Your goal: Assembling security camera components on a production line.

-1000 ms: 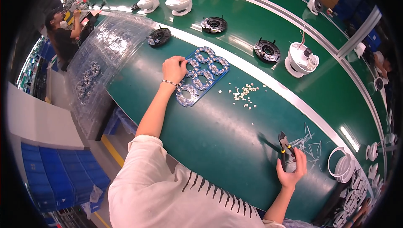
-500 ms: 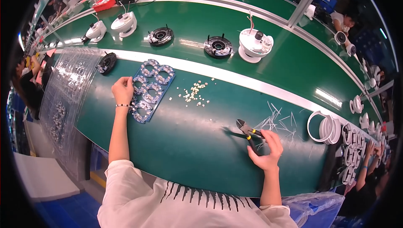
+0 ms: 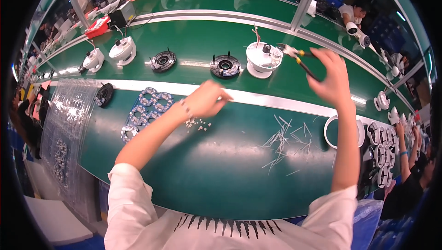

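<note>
My right hand (image 3: 330, 76) is raised over the green belt and grips small pliers (image 3: 298, 58) with yellow and black handles; their tips point at a white round camera housing (image 3: 262, 59) with wires on top. My left hand (image 3: 207, 99) hovers with fingers curled above a scatter of small white parts (image 3: 199, 123); whether it pinches one I cannot tell. Left of it lies a blue-and-white panel of round LED boards (image 3: 146, 112).
Black ring parts (image 3: 225, 66) and more white housings (image 3: 122, 49) stand along the belt. Cut wire ends (image 3: 283, 140) lie at the right, near a white ring (image 3: 329, 132). Clear plastic trays (image 3: 64, 125) sit at the left. Other people work at the edges.
My right hand lifted the pliers from the near table up to the white housing. My left hand left the LED panel and moved right over the small white parts.
</note>
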`<state>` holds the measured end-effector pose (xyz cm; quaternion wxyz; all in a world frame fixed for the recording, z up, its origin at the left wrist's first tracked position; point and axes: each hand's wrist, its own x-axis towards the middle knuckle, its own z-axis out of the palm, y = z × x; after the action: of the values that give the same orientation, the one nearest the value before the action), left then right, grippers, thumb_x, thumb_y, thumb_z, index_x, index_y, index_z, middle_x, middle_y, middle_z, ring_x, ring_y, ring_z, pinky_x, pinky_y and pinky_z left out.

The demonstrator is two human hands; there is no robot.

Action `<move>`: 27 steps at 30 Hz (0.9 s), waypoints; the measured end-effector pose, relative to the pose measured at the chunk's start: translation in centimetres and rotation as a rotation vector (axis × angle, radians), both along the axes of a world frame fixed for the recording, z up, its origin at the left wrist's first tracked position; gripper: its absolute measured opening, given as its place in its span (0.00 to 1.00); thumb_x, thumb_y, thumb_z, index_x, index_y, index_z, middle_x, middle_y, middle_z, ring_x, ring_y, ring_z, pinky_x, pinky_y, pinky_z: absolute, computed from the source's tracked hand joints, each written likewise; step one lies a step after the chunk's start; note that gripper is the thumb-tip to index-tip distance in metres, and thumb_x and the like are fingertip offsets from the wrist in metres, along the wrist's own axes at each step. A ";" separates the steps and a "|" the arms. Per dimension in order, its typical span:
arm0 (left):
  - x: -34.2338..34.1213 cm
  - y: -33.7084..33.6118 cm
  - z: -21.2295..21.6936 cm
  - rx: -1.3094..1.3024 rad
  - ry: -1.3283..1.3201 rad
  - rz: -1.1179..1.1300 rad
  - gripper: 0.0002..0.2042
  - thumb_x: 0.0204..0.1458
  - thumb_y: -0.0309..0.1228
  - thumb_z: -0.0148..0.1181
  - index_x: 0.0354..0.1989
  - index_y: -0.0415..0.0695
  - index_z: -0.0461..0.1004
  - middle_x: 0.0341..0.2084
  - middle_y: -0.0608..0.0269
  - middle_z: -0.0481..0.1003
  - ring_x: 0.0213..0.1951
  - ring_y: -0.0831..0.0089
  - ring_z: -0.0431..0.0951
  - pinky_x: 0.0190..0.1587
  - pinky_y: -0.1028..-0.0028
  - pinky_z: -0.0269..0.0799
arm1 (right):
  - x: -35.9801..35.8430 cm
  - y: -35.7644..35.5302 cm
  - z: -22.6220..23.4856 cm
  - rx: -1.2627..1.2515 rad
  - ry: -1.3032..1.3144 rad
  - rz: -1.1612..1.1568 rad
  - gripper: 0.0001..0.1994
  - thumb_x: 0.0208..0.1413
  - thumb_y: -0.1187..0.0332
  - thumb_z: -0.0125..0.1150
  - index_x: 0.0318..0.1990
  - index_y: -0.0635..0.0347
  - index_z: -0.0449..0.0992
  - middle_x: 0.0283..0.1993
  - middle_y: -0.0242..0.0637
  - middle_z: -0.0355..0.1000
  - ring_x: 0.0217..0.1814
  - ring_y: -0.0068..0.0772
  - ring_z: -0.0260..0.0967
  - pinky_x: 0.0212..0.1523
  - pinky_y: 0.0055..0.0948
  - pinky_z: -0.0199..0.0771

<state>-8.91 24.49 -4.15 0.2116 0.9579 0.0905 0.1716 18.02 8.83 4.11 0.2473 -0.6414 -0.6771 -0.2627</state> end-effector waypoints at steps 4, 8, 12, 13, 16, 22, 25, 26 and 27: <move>10.3 5.1 0.1 0.181 -0.239 0.308 0.08 0.40 0.29 0.53 0.29 0.43 0.75 0.27 0.52 0.73 0.32 0.56 0.73 0.35 0.63 0.70 | 5.7 8.8 0.4 -0.132 -0.319 -0.010 0.22 0.25 0.74 0.58 0.37 0.58 0.69 0.34 0.38 0.63 0.42 0.38 0.61 0.46 0.34 0.55; 15.8 8.6 -2.3 0.194 -0.028 0.525 0.11 0.42 0.32 0.55 0.34 0.45 0.74 0.34 0.52 0.73 0.37 0.57 0.73 0.41 0.63 0.69 | 6.6 14.2 -0.9 -0.332 -0.464 -0.047 0.22 0.22 0.73 0.61 0.34 0.55 0.69 0.34 0.36 0.62 0.43 0.36 0.60 0.48 0.34 0.54; 18.1 9.8 -3.1 0.196 0.048 0.588 0.06 0.40 0.30 0.54 0.26 0.46 0.75 0.26 0.52 0.74 0.32 0.56 0.74 0.36 0.62 0.71 | 6.8 16.4 -1.5 -0.485 -0.545 0.027 0.23 0.19 0.73 0.61 0.34 0.55 0.71 0.34 0.35 0.62 0.43 0.34 0.60 0.49 0.35 0.54; 18.4 9.9 -3.0 0.227 0.016 0.586 0.05 0.39 0.29 0.54 0.24 0.46 0.76 0.23 0.52 0.74 0.30 0.55 0.74 0.34 0.62 0.71 | 7.0 16.7 -1.6 -0.557 -0.586 0.057 0.23 0.19 0.73 0.62 0.34 0.54 0.71 0.34 0.34 0.63 0.43 0.34 0.60 0.50 0.35 0.54; 19.2 10.4 -2.3 0.263 0.027 0.535 0.04 0.38 0.26 0.53 0.22 0.46 0.75 0.22 0.52 0.74 0.29 0.55 0.74 0.33 0.62 0.71 | 7.4 16.7 -1.2 -0.594 -0.599 0.067 0.25 0.17 0.71 0.63 0.36 0.54 0.72 0.35 0.33 0.63 0.43 0.33 0.61 0.49 0.32 0.54; 20.7 10.6 -1.9 0.320 0.004 0.415 0.03 0.36 0.21 0.53 0.20 0.42 0.73 0.21 0.52 0.73 0.29 0.55 0.73 0.32 0.62 0.69 | 7.6 16.3 -0.3 -0.708 -0.656 0.008 0.25 0.18 0.72 0.62 0.36 0.53 0.73 0.35 0.33 0.63 0.43 0.30 0.60 0.46 0.27 0.54; 21.3 9.9 -1.4 0.304 -0.027 0.360 0.05 0.34 0.19 0.53 0.20 0.42 0.72 0.21 0.52 0.73 0.29 0.56 0.73 0.32 0.62 0.69 | 8.1 16.0 -0.9 -0.665 -0.656 -0.010 0.23 0.19 0.72 0.62 0.35 0.53 0.73 0.34 0.33 0.64 0.42 0.32 0.61 0.43 0.27 0.57; 21.6 9.6 -1.2 0.278 -0.034 0.332 0.05 0.33 0.19 0.53 0.20 0.43 0.72 0.21 0.52 0.73 0.29 0.56 0.73 0.32 0.63 0.69 | 8.4 15.9 -1.2 -0.654 -0.647 -0.012 0.19 0.20 0.70 0.64 0.30 0.54 0.74 0.32 0.34 0.66 0.39 0.34 0.64 0.39 0.28 0.62; 21.7 9.6 -1.3 0.279 -0.034 0.333 0.05 0.33 0.19 0.53 0.20 0.43 0.72 0.21 0.52 0.73 0.29 0.56 0.73 0.32 0.63 0.69 | 8.3 15.9 -1.3 -0.642 -0.637 -0.008 0.15 0.22 0.68 0.65 0.26 0.54 0.74 0.29 0.34 0.67 0.36 0.35 0.67 0.35 0.30 0.66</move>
<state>12.80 34.07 -5.42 0.0472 0.9467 0.2191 0.2314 26.37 24.68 2.77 -0.1859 -0.5754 -0.7641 -0.2247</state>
